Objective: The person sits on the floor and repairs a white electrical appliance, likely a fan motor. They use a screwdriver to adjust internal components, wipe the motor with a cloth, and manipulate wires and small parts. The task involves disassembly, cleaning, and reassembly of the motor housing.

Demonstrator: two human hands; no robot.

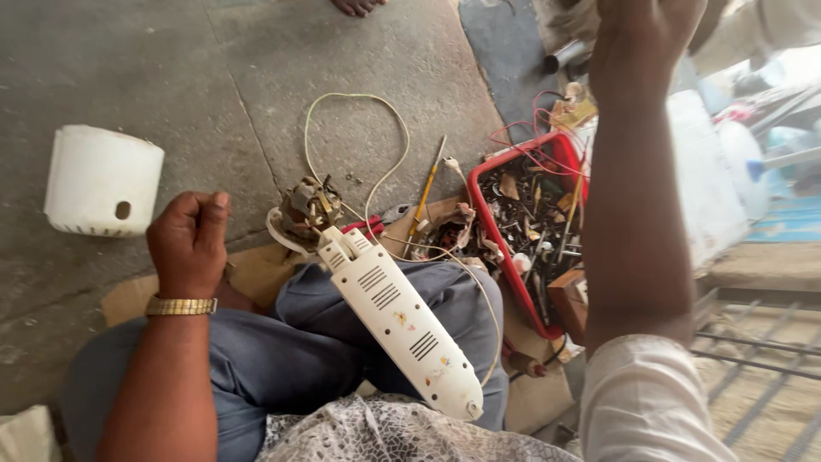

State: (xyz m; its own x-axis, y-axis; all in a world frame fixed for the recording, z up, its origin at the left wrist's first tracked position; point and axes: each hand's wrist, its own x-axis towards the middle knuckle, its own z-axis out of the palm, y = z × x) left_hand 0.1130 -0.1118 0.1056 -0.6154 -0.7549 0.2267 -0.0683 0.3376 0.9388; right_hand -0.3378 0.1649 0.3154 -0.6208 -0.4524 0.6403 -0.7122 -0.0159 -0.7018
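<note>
White plastic makes up the long housing (399, 319) that lies slantwise across the person's lap, propped on the blue-trousered legs so that its slotted vents face up and its far end points toward the floor. Just beyond that far end, touching it, sits a small motor (306, 208) with copper windings, resting on a flattened sheet of cardboard (256, 272) that serves as a work mat over the concrete. A pale cord (359, 137) runs from the motor in a loose loop out across the floor and back round the right side of the housing. To the left, the left hand (188, 244) is curled into a closed fist above the knee, a gold-coloured watch on its wrist; nothing can be seen inside the fist. On the right, the right hand (646, 34) is raised high toward the far edge of the view, fingers cut off, so I cannot tell whether it grips anything. Below that forearm stands a red tray (492, 218) crowded with screws and small metal parts, kept within easy reach. A yellow-handled screwdriver (425, 192) lies between motor and tray. Far left, well apart, a white plastic cover (101, 181) rests on the concrete.
</note>
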